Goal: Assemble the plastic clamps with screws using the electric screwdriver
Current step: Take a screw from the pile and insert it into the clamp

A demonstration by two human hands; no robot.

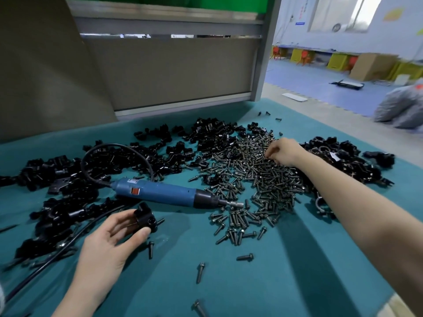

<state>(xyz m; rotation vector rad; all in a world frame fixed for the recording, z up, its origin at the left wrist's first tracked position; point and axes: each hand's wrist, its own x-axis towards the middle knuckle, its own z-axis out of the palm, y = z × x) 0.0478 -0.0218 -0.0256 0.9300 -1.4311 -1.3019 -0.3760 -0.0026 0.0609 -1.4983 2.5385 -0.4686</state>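
partition: grey panel (pixel 171 72) | floor: blue mats (pixel 309 81) | window (pixel 338 12): bright | yellow bins (pixel 338 61), cardboard box (pixel 372 66)

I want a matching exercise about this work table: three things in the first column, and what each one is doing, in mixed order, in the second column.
Column one:
1. electric screwdriver
2. left hand
3. right hand

Column two:
A. fingertips down in the screw pile
B. lying on the teal mat, no hand on it
C. holding a black clamp

Pairs: 1-B, 2-C, 3-A

Grey partition (pixel 171 72) behind teal mat (pixel 251 282); cardboard box (pixel 370 66) beyond.
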